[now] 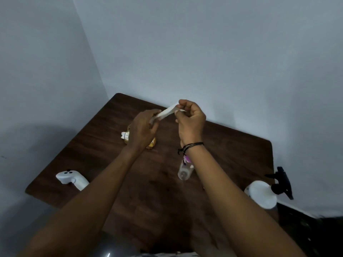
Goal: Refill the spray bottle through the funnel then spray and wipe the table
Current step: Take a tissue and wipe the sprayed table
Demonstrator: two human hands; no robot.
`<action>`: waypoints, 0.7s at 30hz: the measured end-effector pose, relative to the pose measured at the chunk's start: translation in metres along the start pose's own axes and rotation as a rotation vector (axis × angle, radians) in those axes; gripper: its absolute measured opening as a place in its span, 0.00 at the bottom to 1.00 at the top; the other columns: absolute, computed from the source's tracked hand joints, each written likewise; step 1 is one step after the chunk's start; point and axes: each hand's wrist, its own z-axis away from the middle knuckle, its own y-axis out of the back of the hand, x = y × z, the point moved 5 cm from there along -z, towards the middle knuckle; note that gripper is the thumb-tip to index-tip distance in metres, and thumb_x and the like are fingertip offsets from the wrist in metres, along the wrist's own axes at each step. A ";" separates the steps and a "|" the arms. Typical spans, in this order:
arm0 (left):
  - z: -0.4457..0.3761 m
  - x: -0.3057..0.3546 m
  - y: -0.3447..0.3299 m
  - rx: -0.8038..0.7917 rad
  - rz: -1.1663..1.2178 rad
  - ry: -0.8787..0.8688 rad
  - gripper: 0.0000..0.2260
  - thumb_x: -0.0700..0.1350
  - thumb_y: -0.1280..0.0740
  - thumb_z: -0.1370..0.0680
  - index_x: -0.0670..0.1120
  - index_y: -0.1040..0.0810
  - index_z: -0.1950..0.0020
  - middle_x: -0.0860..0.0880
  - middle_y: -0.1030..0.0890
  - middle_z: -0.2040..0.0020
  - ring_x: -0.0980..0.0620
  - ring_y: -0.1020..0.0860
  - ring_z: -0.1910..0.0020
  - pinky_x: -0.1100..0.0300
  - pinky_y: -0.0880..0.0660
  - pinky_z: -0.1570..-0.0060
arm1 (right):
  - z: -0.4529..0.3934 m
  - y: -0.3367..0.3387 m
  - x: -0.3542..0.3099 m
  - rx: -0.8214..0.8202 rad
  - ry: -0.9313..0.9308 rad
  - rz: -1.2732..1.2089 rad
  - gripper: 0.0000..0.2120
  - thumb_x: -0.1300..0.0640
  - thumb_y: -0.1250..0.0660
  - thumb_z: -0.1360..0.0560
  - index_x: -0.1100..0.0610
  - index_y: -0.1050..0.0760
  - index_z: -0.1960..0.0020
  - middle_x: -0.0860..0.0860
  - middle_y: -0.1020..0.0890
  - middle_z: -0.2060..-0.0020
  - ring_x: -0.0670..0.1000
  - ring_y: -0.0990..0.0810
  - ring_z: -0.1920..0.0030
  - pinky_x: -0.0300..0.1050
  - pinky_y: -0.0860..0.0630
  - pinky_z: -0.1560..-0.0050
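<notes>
Both my hands are raised over the far part of the dark wooden table (115, 164). My left hand (143, 129) and my right hand (191, 120) each pinch one end of a white tissue or cloth (166, 113), stretched between them. Under my left hand lies a yellowish object with a white end (125, 137), mostly hidden. A small clear bottle with a purple label (185, 168) lies on the table under my right wrist. The white spray bottle (262, 194) with a black trigger head (282, 181) stands at the table's right edge.
A white game controller (71, 179) rests near the table's left edge. Pale walls close in behind and to the left of the table. A dark object (311, 236) sits low at the right, beyond the table.
</notes>
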 end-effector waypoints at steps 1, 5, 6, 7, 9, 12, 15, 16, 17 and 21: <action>-0.002 0.008 -0.001 0.018 0.010 -0.010 0.11 0.40 0.33 0.23 0.40 0.19 0.41 0.43 0.16 0.48 0.47 0.19 0.50 0.54 0.22 0.49 | 0.002 0.011 -0.008 0.002 0.011 0.012 0.18 0.73 0.34 0.29 0.49 0.21 0.55 0.51 0.17 0.56 0.49 0.19 0.54 0.56 0.20 0.51; -0.005 0.053 -0.010 0.038 0.105 -0.064 0.10 0.37 0.35 0.23 0.39 0.18 0.43 0.43 0.16 0.48 0.48 0.18 0.50 0.57 0.22 0.47 | 0.013 0.070 -0.038 0.080 0.134 0.223 0.13 0.69 0.30 0.30 0.53 0.21 0.52 0.46 0.18 0.60 0.48 0.18 0.58 0.50 0.19 0.51; -0.006 0.066 -0.012 0.040 0.138 -0.077 0.10 0.36 0.35 0.23 0.39 0.18 0.44 0.43 0.16 0.48 0.49 0.18 0.49 0.60 0.23 0.46 | 0.015 0.086 -0.045 0.115 0.185 0.312 0.12 0.67 0.28 0.31 0.54 0.20 0.51 0.46 0.18 0.60 0.48 0.18 0.58 0.48 0.20 0.51; -0.005 0.081 -0.015 0.024 0.179 -0.088 0.11 0.35 0.35 0.24 0.39 0.18 0.44 0.44 0.16 0.48 0.50 0.19 0.49 0.62 0.24 0.46 | 0.020 0.105 -0.051 0.155 0.239 0.408 0.11 0.65 0.27 0.31 0.54 0.20 0.51 0.46 0.18 0.60 0.49 0.19 0.59 0.49 0.20 0.51; -0.001 0.110 -0.024 -0.065 0.269 -0.098 0.11 0.35 0.36 0.24 0.40 0.18 0.45 0.45 0.16 0.48 0.53 0.19 0.49 0.64 0.24 0.47 | 0.030 0.143 -0.059 0.194 0.326 0.568 0.10 0.61 0.26 0.31 0.54 0.20 0.51 0.46 0.20 0.60 0.51 0.20 0.58 0.53 0.21 0.51; 0.018 0.157 -0.045 -0.268 0.380 -0.137 0.11 0.34 0.36 0.24 0.41 0.18 0.46 0.47 0.16 0.49 0.56 0.20 0.49 0.66 0.25 0.48 | 0.055 0.197 -0.057 0.150 0.362 0.701 0.15 0.60 0.25 0.31 0.56 0.21 0.44 0.46 0.23 0.51 0.53 0.21 0.50 0.51 0.22 0.47; 0.044 0.193 -0.061 -0.405 0.481 -0.184 0.12 0.32 0.36 0.26 0.41 0.17 0.48 0.50 0.16 0.50 0.55 0.19 0.50 0.65 0.25 0.48 | 0.085 0.236 -0.044 0.001 0.385 0.759 0.24 0.58 0.25 0.30 0.56 0.25 0.35 0.49 0.24 0.39 0.51 0.25 0.38 0.46 0.26 0.38; 0.052 0.202 -0.067 -0.449 0.506 -0.198 0.12 0.32 0.36 0.26 0.41 0.17 0.48 0.50 0.16 0.50 0.55 0.19 0.50 0.65 0.25 0.48 | 0.094 0.248 -0.037 -0.058 0.373 0.786 0.27 0.56 0.25 0.30 0.55 0.27 0.33 0.50 0.25 0.36 0.50 0.28 0.34 0.42 0.30 0.34; 0.061 0.210 -0.073 -0.498 0.523 -0.210 0.12 0.32 0.36 0.27 0.41 0.17 0.48 0.50 0.16 0.49 0.55 0.19 0.49 0.64 0.24 0.48 | 0.102 0.260 -0.028 -0.106 0.337 0.814 0.29 0.55 0.25 0.30 0.54 0.29 0.31 0.49 0.25 0.34 0.48 0.29 0.32 0.38 0.33 0.32; 0.097 0.223 -0.102 -0.676 0.556 -0.209 0.12 0.33 0.36 0.27 0.42 0.17 0.48 0.50 0.15 0.50 0.54 0.18 0.51 0.62 0.23 0.51 | 0.125 0.302 0.006 -0.113 0.147 0.895 0.19 0.52 0.29 0.26 0.50 0.23 0.36 0.46 0.18 0.42 0.47 0.22 0.41 0.45 0.25 0.41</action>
